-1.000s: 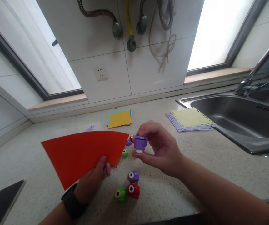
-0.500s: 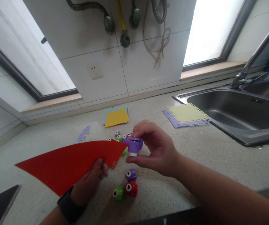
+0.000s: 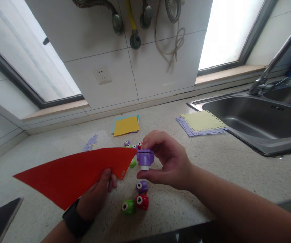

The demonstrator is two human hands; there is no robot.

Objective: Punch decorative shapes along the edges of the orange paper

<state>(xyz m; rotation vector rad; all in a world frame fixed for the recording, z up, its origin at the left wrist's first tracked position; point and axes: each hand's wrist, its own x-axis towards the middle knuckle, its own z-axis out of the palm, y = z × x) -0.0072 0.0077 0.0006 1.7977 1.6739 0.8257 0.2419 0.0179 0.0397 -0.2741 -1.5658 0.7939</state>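
Note:
My left hand (image 3: pixel 101 192) pinches a sheet of red paper (image 3: pixel 66 175) near its right end, where a few small punched holes show along the edge. Between thumb and fingers of my right hand (image 3: pixel 169 158) is a purple craft punch (image 3: pixel 145 158), its white button at the bottom against the thumb. The paper's far right corner meets the punch's slot side; whether it is inside the slot I cannot tell. Below lie another purple punch (image 3: pixel 141 186), a red punch (image 3: pixel 142 201) and a green punch (image 3: pixel 128 207). More small punches (image 3: pixel 134 146) sit behind the paper, partly hidden.
Yellow and blue papers (image 3: pixel 126 125) lie stacked near the wall. A pale yellow sheet (image 3: pixel 203 120) with punched edges rests on purple ones beside the steel sink (image 3: pixel 257 125). Purple paper bits (image 3: pixel 91 142) lie at left, and a dark flat object (image 3: pixel 2 219) at the lower left.
The red paper's right corner has risen slightly against the purple punch, and the punch has tilted a little. Both hands keep their hold.

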